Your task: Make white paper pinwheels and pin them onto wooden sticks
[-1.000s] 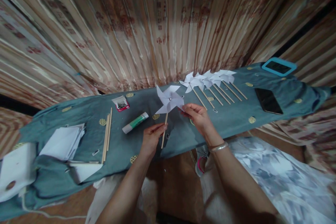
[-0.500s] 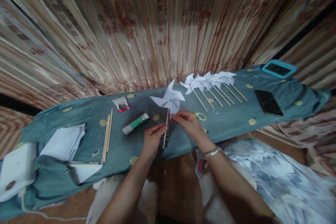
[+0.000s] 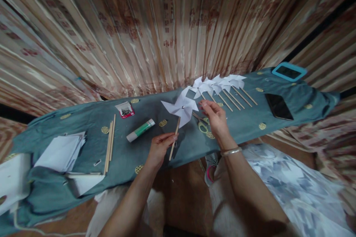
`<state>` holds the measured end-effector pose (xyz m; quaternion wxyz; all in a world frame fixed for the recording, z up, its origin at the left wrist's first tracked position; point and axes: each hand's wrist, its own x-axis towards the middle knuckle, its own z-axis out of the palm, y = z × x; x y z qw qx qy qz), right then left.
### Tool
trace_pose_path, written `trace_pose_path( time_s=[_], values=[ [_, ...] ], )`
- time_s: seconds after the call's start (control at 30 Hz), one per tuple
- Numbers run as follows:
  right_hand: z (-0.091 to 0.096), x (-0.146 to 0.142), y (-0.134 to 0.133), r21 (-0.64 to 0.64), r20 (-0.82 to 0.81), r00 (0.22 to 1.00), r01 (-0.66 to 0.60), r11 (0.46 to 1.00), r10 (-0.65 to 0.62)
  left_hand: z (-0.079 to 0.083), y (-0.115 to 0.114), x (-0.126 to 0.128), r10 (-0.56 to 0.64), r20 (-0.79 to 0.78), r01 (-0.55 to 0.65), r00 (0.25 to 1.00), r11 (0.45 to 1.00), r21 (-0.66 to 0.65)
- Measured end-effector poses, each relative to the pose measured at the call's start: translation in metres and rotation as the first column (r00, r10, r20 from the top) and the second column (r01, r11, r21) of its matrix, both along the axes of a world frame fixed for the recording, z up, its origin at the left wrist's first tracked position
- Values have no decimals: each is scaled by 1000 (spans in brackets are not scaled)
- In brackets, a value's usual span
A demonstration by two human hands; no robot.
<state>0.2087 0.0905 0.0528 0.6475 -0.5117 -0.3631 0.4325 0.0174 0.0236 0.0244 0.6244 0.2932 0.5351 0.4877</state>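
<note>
The right hand [image 3: 218,118] has moved off the white pinwheel [image 3: 182,107] since the last picture, and the pinwheel has turned a bit. That hand has let go, with its fingers loosely bent just beside the paper, over the scissors [image 3: 204,123]. The left hand [image 3: 158,150] still pinches the pinwheel's stick [image 3: 172,150] between thumb and fingers. The pinwheel is held up at the middle of the green cloth [image 3: 244,126], tilted, with its paper at the top. Behind the right hand lies a row of other pinwheels [image 3: 219,84]. The glue [image 3: 141,130] lies near the left hand, and the red box [image 3: 125,110] of pins is behind the glue.
</note>
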Motion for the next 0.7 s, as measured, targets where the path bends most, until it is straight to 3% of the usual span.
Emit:
trace_pose_path(
  time_s=[0.17, 0.37, 0.7],
  values=[
    [-4, -5, 4, -88, -85, 981, -182, 979, 174, -2, 0, -1, -29, -31, 29, 999, 999, -22],
    [-6, -6, 1, -88, -80, 987, -148, 985, 141, -1, 2, 0, 25, -26, -25, 999, 1000, -2],
    [-1, -12, -11, -106, -41, 972, -235, 966, 232, -1, 2, 0, 83, -31, -82, 996, 996, 23]
  ],
)
